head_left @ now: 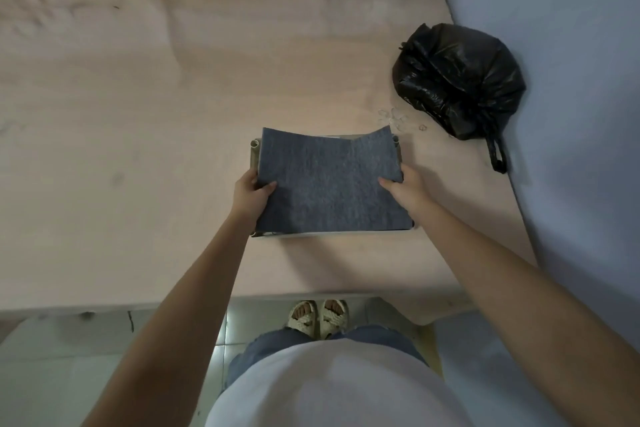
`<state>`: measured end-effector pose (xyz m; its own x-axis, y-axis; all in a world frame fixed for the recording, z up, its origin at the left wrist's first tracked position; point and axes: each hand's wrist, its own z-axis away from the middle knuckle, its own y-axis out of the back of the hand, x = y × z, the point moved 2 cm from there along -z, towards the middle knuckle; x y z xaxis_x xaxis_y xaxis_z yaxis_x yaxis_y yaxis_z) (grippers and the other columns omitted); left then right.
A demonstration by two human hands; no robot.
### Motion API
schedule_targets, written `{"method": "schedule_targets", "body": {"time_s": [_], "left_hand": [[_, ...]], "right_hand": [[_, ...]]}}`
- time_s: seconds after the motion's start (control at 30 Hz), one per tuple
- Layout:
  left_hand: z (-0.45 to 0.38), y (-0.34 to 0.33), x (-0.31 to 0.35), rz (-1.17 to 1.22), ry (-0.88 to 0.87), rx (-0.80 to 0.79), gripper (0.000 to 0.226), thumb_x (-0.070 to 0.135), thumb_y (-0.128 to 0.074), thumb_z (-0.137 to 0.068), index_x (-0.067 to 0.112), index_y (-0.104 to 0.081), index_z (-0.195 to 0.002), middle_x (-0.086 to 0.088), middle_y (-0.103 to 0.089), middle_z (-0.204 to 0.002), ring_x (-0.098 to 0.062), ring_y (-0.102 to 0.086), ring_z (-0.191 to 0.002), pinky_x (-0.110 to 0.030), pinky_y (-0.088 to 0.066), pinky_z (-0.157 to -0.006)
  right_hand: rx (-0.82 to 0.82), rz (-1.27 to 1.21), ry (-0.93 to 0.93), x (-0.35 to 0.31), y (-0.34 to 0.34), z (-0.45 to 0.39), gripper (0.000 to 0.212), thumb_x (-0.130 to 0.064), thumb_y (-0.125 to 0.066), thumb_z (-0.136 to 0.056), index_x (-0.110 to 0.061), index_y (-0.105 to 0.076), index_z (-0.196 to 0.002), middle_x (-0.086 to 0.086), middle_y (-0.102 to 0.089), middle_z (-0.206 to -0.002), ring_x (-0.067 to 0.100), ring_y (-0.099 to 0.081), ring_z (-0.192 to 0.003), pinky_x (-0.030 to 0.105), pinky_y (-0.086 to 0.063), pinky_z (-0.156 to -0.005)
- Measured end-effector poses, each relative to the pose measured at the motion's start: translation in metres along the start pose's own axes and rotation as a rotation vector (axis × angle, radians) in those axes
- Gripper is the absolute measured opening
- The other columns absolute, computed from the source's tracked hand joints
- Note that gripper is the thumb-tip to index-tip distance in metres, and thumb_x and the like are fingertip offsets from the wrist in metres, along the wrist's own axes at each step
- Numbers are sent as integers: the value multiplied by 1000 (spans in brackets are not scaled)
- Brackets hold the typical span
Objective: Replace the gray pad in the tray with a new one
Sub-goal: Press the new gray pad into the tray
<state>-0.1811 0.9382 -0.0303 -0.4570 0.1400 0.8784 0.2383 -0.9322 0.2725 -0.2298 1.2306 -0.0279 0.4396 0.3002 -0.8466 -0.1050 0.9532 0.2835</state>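
Hands: left hand [252, 191] and right hand [405, 184] each pinched a side edge of the gray pad [329, 180].
Advice: keeping it level above the tray [255, 152] seemed wise.

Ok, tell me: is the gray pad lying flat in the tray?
No: both hands, left hand and right hand, hold the gray pad above the tray.
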Motion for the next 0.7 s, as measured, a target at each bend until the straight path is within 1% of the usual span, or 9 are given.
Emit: {"method": "schedule_targets", "body": {"time_s": [0.07, 0.13, 0.23, 0.3, 0.37, 0.47, 0.53, 0.63, 0.7], "left_hand": [[0, -2, 1, -90, -40, 23, 24, 4, -56, -87, 8, -57, -111, -9, -64, -111, -25, -59, -99, -37, -49, -84], [0, -6, 1, -161, -50, 49, 25, 5, -54, -87, 8, -56, -111, -9, -64, -109, -27, -58, -99, -40, -49, -84], [0, -10, 0, -230, -22, 91, 26, 10, -54, -88, 11, -54, -114, -7, -64, -110, -27, -58, -99, -37, -48, -80], [0, -14, -2, -261, 2, 89, 29, 12, -54, -89, 10, -52, -118, -8, -63, -112, -29, -58, -101, -35, -46, -79], [0, -16, -4, -264, 14, 71, 28, 13, -54, -90, 8, -51, -117, -9, -62, -112, -30, -57, -101, -34, -44, -79], [4, -17, -9, -245, -1, 48, 20, 15, -53, -92, 7, -51, -109, -4, -59, -102, -30, -57, -99, -32, -41, -76], [7, -17, -9, -279, -20, 44, 19, 16, -52, -92, 6, -49, -108, -3, -57, -101, -31, -56, -99, -32, -39, -75], [9, -18, -5, -350, -37, 53, 28, 15, -50, -94, 4, -43, -119, -13, -60, -113, -35, -56, -102, -35, -42, -77], [10, -18, -1, -433, -53, 46, 34, 14, -49, -94, 4, -38, -124, -17, -59, -120, -38, -57, -104, -40, -43, -79]], "right_hand": [[35, 35, 4, -1, -6, 0, 32, -11, -60, -90, -7, -55, -121, 7, -59, -112, 21, -57, -98, 33, -48, -84], [69, 74, 8, -1, -9, 0, 29, -11, -58, -91, -6, -55, -120, 9, -60, -113, 23, -57, -98, 34, -48, -84], [131, 121, 11, 0, -12, -2, 27, -11, -58, -91, -5, -56, -117, 13, -62, -114, 26, -59, -100, 35, -49, -83], [160, 148, 7, 0, -13, -4, 26, -9, -57, -90, -4, -56, -116, 15, -62, -115, 30, -59, -103, 38, -50, -86], [167, 165, -1, 0, -13, -3, 26, -9, -57, -90, -4, -56, -116, 16, -62, -115, 31, -59, -103, 39, -50, -88], [171, 189, 14, 2, -9, -1, 24, -10, -57, -90, -4, -56, -114, 15, -63, -113, 28, -59, -100, 35, -49, -84], [179, 205, 29, 2, -8, 1, 23, -10, -57, -90, -4, -57, -112, 15, -63, -112, 27, -59, -99, 31, -47, -81], [217, 249, 39, 2, -11, 2, 21, -10, -58, -90, -1, -57, -108, 17, -63, -110, 32, -60, -100, 31, -46, -77], [255, 314, 49, 0, -14, 4, 20, -11, -57, -89, 1, -55, -106, 18, -63, -108, 34, -60, -97, 34, -49, -75]]}}
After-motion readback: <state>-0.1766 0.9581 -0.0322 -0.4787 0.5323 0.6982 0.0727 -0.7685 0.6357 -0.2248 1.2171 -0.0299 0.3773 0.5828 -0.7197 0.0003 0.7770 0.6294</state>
